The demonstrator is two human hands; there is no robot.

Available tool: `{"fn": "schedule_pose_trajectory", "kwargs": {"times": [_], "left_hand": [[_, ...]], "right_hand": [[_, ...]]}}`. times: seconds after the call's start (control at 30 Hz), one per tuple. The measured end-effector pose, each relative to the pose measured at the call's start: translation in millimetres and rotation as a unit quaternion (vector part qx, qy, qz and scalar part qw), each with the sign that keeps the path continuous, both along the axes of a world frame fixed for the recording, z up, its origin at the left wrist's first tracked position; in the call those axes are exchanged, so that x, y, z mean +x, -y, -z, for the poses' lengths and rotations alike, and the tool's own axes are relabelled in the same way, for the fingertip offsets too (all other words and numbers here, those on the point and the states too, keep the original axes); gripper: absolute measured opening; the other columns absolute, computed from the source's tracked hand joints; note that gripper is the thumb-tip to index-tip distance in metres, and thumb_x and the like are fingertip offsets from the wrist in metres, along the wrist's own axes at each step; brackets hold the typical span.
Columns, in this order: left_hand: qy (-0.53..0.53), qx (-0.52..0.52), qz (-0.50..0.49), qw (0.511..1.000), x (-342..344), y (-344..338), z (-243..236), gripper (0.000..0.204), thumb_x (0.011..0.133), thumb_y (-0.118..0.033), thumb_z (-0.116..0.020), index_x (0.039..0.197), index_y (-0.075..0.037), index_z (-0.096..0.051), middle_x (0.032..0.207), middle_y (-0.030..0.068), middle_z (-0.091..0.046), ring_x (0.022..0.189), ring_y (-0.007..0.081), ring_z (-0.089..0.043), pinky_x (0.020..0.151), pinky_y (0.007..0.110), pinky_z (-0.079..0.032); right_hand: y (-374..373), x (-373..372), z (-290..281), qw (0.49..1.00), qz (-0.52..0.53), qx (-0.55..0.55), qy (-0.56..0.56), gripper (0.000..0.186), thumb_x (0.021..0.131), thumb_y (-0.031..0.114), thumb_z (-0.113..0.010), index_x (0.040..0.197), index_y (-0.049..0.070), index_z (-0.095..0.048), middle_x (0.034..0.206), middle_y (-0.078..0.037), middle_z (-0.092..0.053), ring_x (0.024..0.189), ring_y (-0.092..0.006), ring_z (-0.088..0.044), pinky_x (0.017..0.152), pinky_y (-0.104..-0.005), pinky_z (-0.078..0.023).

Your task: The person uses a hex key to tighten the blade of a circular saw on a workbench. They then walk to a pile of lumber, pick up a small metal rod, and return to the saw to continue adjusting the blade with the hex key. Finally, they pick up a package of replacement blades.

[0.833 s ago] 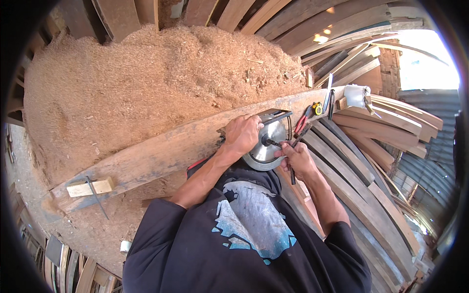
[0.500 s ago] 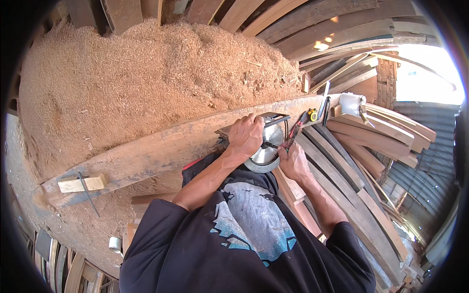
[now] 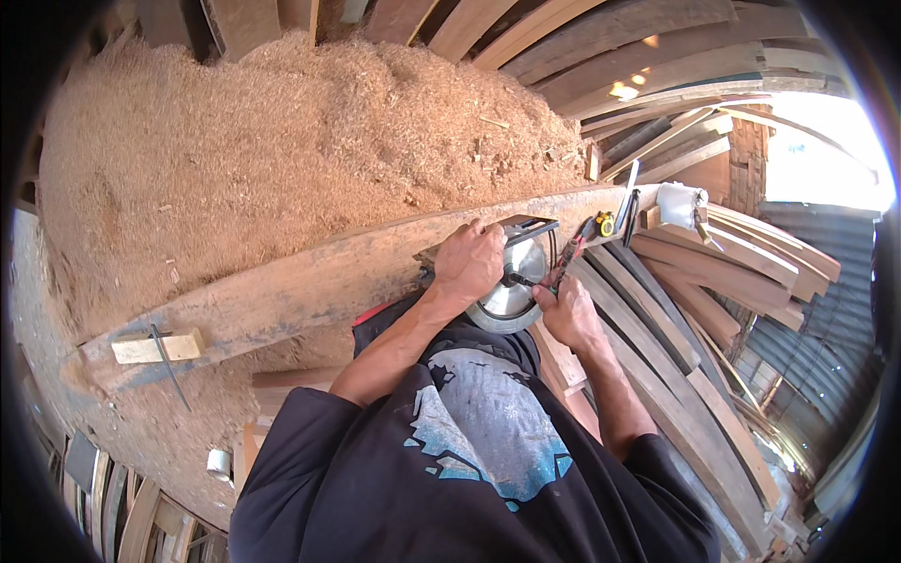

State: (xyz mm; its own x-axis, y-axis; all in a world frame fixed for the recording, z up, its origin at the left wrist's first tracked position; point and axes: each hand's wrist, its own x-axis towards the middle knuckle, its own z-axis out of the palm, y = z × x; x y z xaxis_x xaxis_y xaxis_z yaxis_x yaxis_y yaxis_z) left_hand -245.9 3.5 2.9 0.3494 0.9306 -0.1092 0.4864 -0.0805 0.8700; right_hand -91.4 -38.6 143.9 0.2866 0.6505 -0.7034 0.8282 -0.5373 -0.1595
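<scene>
Left hand (image 3: 472, 260): closed over the top of the circular saw (image 3: 514, 279), at the plank's near edge.
Right hand (image 3: 566, 310): closed on pliers (image 3: 566, 266) set at the blade's hub, 3 o'clock of the saw.
Plank (image 3: 310, 286): long, curved; no cut line visible.
Progress: judged blade work still under way, sawing not begun.
Sawdust heap (image 3: 282, 150): 12 o'clock.
White container (image 3: 678, 203): 2 o'clock, label unreadable.
Wooden block (image 3: 155, 345): 9 o'clock.

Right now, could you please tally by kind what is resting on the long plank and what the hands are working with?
Circular saw, under the left hand: 1
Pliers, in the right hand: 1
Small wooden block on the plank: 1
Yellow tape measure: 1
White container: 1
Total: 5
</scene>
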Motion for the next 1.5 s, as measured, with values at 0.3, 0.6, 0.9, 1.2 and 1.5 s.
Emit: {"fn": "schedule_pose_trajectory", "kwargs": {"times": [0.3,0.6,0.9,1.2,1.5], "left_hand": [[-0.033,-0.072,0.050,0.996,3,-6,-10,0.027,0.097,-0.029,-0.066,0.105,-0.004,-0.069,0.100,0.0202,-0.071,0.093,0.0419,-0.069,0.080,0.051,-0.056],[-0.084,0.079,0.015,0.993,17,1,-13,0.021,0.097,-0.025,-0.063,0.101,-0.004,-0.066,0.092,0.0171,-0.069,0.085,0.0375,-0.071,0.078,0.050,-0.057],[-0.094,0.169,0.065,0.979,35,-12,9,0.021,0.098,-0.022,-0.055,0.096,-0.005,-0.067,0.094,0.0160,-0.073,0.085,0.0323,-0.073,0.079,0.043,-0.054],[-0.118,0.143,0.126,0.975,75,-23,7,0.022,0.097,-0.018,-0.051,0.100,-0.004,-0.068,0.096,0.0154,-0.074,0.088,0.0305,-0.074,0.076,0.044,-0.054],[-0.086,0.068,0.194,0.975,82,-45,0,0.038,0.106,-0.027,-0.039,0.100,-0.005,-0.069,0.095,0.0180,-0.073,0.088,0.0347,-0.070,0.086,0.048,-0.047]], "right_hand": [[22,5,3,0.997,-0.006,0.076,-0.010,0.027,0.099,0.020,-0.062,0.108,-0.005,-0.065,0.086,-0.025,-0.072,0.087,-0.0409,-0.072,0.080,-0.0485,-0.054],[35,-11,25,0.971,-0.067,0.203,0.108,0.027,0.098,0.022,-0.059,0.090,-0.004,-0.058,0.077,-0.031,-0.065,0.078,-0.0521,-0.066,0.072,-0.0608,-0.051],[32,-7,21,0.969,-0.076,0.177,0.154,0.035,0.100,0.026,-0.057,0.086,-0.006,-0.062,0.076,-0.033,-0.066,0.076,-0.0523,-0.068,0.072,-0.0584,-0.054],[-1,19,12,0.981,0.019,0.067,0.181,0.038,0.094,0.029,-0.063,0.092,-0.008,-0.074,0.099,-0.036,-0.070,0.097,-0.0516,-0.070,0.091,-0.0559,-0.054],[6,25,26,0.956,0.019,0.172,0.235,0.042,0.096,0.032,-0.059,0.086,-0.008,-0.066,0.089,-0.037,-0.069,0.090,-0.0546,-0.068,0.084,-0.0607,-0.053]]}}
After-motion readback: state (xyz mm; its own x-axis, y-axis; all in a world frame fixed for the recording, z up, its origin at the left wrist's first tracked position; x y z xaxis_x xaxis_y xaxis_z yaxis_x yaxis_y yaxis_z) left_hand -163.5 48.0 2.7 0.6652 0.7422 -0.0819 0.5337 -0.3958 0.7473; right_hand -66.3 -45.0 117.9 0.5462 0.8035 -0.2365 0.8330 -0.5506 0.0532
